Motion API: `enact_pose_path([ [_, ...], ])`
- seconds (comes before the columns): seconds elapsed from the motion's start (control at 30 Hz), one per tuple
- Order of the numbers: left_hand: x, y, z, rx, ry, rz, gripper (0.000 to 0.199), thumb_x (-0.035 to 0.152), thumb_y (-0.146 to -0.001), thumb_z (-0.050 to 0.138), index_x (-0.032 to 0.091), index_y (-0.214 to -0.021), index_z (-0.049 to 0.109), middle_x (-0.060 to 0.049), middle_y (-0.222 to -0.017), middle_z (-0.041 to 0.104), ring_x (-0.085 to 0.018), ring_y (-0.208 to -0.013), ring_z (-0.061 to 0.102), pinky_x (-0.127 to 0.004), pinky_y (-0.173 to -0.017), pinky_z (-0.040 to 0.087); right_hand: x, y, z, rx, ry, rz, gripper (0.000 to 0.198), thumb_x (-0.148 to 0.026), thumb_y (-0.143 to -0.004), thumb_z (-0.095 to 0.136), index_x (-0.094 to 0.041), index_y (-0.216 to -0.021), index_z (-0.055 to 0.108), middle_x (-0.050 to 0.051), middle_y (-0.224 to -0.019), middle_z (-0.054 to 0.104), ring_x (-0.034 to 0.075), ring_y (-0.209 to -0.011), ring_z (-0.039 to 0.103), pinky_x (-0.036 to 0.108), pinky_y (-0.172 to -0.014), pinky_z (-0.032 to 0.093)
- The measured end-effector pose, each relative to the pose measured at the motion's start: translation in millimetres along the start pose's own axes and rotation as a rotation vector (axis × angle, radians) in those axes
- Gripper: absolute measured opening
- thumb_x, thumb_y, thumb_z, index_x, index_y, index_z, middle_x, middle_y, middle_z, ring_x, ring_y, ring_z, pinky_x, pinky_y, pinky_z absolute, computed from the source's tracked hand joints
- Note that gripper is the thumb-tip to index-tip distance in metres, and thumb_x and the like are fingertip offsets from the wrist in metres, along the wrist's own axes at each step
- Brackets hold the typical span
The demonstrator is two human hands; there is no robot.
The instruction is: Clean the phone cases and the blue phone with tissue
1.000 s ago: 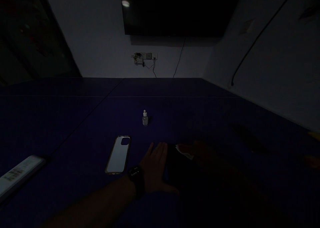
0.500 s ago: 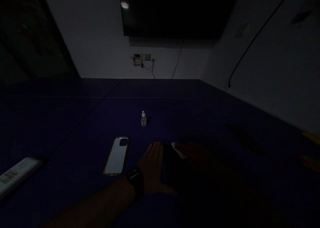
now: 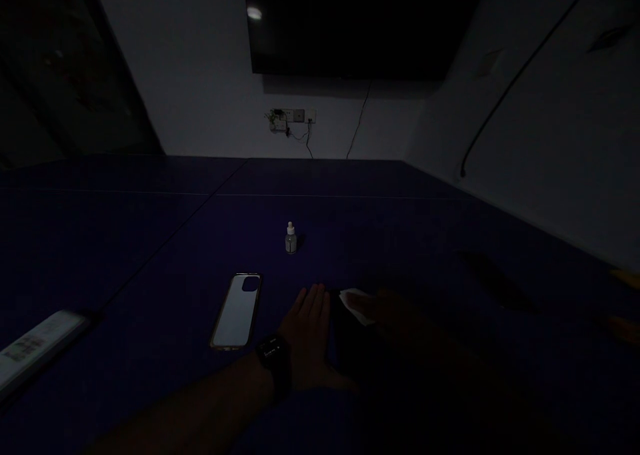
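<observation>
Fingers of the person's left hand (image 3: 306,342) are stretched out straight and close together, clasping nothing, flat along the left edge of a dark slab (image 3: 347,338), with the thumb spread wide toward its near part; such a flat, braced shape would suit steadying the slab against a sideways push. On the slab's far part lies a thin white sheet (image 3: 356,314), perhaps tissue or cloth, with a fingertip of the right hand (image 3: 395,312) set on it, seemingly to press it flat; the remaining right fingers are lost in shadow, so whether they grip anything cannot be told. A watch (image 3: 273,350) circles the left wrist, left of the slab. Farther left of the slab a phone case (image 3: 236,314) lies flat, apart from the hands, likely out of their way, and beyond the slab, slightly left, a dropper bottle (image 3: 291,242) stands upright on its base, which suits a vessel for liquid. A white box (image 3: 37,352) lies well left of the slab
</observation>
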State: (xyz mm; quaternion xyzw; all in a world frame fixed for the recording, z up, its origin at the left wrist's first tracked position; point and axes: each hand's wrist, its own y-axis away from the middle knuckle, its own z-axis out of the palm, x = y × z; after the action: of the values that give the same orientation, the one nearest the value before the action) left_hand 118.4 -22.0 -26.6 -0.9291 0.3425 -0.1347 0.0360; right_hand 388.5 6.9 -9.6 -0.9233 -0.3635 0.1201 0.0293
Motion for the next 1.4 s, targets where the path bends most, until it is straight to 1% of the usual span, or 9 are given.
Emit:
enact_pose_path([
  [0.1, -0.7, -0.3, 1.3, -0.002, 0.016, 0.006, 0.130, 0.096, -0.070, 0.038, 0.002, -0.157, 0.015, -0.028, -0.163, 0.018, -0.041, -0.154, 0.015, -0.055, -0.124, 0.017, -2.5, 0.1, -4.6, -0.016, -0.032, 0.022, 0.061, -0.012, -0.087, 0.047, -0.038, -0.141, 0.057, 0.003, -0.137, 0.065, 0.026, -0.110, 0.067, 0.046, -0.094, 0.053],
  [0.3, -2.4, 0.3, 3.3, 0.007, 0.017, 0.006, 0.132, 0.096, -0.070, 0.039, -0.001, -0.156, 0.015, -0.029, -0.163, 0.016, -0.040, -0.154, 0.014, -0.055, -0.125, 0.016, -6.2, -6.4, -4.2, -0.034, -0.024, 0.040, 0.065, -0.010, -0.087, 0.040, -0.027, -0.150, 0.047, 0.006, -0.150, 0.053, 0.027, -0.129, 0.056, 0.052, -0.108, 0.042],
  [0.5, -2.6, 0.7, 2.9, 0.016, -0.010, 0.020, 0.129, 0.095, -0.071, 0.041, 0.004, -0.158, 0.011, -0.028, -0.163, 0.019, -0.042, -0.153, 0.017, -0.058, -0.123, 0.019, 0.1, -1.5, -6.7, -0.048, -0.067, 0.088, 0.056, -0.015, -0.090, 0.043, -0.038, -0.139, 0.059, 0.003, -0.129, 0.070, 0.023, -0.098, 0.066, 0.042, -0.088, 0.052],
  [0.73, -4.4, 0.8, 7.5, 0.051, -0.027, 0.023, 0.132, 0.095, -0.068, 0.043, 0.004, -0.158, 0.011, -0.027, -0.163, 0.021, -0.042, -0.152, 0.021, -0.056, -0.123, 0.020, -3.8, -3.9, 0.7, -0.005, -0.017, 0.029, 0.064, -0.012, -0.088, 0.038, -0.028, -0.149, 0.049, 0.006, -0.148, 0.056, 0.025, -0.116, 0.060, 0.047, -0.101, 0.045],
  [0.9, -4.4, 1.6, 5.5, 0.010, -0.022, 0.014, 0.132, 0.096, -0.070, 0.040, 0.001, -0.157, 0.014, -0.028, -0.163, 0.018, -0.042, -0.153, 0.018, -0.055, -0.124, 0.019, -1.6, -2.8, -4.1, -0.035, -0.039, 0.059, 0.058, -0.012, -0.087, 0.043, -0.033, -0.138, 0.062, 0.006, -0.125, 0.072, 0.024, -0.101, 0.063, 0.040, -0.088, 0.051],
  [1.07, -5.0, 1.9, 6.9, 0.036, -0.007, 0.025, 0.138, 0.101, -0.064, 0.038, 0.003, -0.158, 0.013, -0.027, -0.164, 0.018, -0.042, -0.153, 0.017, -0.057, -0.124, 0.019, -3.9, -5.0, -3.3, -0.008, -0.033, 0.047, 0.066, -0.009, -0.086, 0.040, -0.030, -0.149, 0.050, 0.005, -0.142, 0.061, 0.024, -0.114, 0.060, 0.044, -0.100, 0.046],
  [1.17, -5.5, 1.9, 8.1, 0.028, 0.002, 0.021, 0.141, 0.102, -0.062, 0.036, 0.002, -0.158, 0.013, -0.027, -0.164, 0.015, -0.042, -0.154, 0.015, -0.057, -0.124, 0.017, -6.7, -3.9, -4.3, -0.047, -0.109, 0.001, 0.060, -0.011, -0.088, 0.041, -0.031, -0.143, 0.057, 0.005, -0.141, 0.062, 0.024, -0.112, 0.061, 0.043, -0.099, 0.047],
  [1.27, -5.7, 1.8, 8.5, 0.003, -0.003, 0.017, 0.141, 0.102, -0.063, 0.034, 0.002, -0.158, 0.012, -0.027, -0.164, 0.013, -0.042, -0.154, 0.014, -0.057, -0.124, 0.017, -5.6, -1.6, -9.3, -0.038, -0.148, 0.054, 0.058, -0.012, -0.089, 0.042, -0.033, -0.139, 0.061, 0.004, -0.136, 0.066, 0.024, -0.109, 0.063, 0.044, -0.098, 0.049],
  [1.4, -5.9, 1.6, 8.8, 0.014, -0.013, 0.019, 0.140, 0.102, -0.064, 0.034, 0.003, -0.159, 0.010, -0.026, -0.165, 0.014, -0.041, -0.154, 0.014, -0.055, -0.125, 0.016, -4.5, -4.4, -7.5, -0.035, -0.115, 0.065, 0.064, -0.011, -0.090, 0.037, -0.025, -0.151, 0.046, 0.006, -0.152, 0.050, 0.025, -0.131, 0.054, 0.051, -0.112, 0.039],
])
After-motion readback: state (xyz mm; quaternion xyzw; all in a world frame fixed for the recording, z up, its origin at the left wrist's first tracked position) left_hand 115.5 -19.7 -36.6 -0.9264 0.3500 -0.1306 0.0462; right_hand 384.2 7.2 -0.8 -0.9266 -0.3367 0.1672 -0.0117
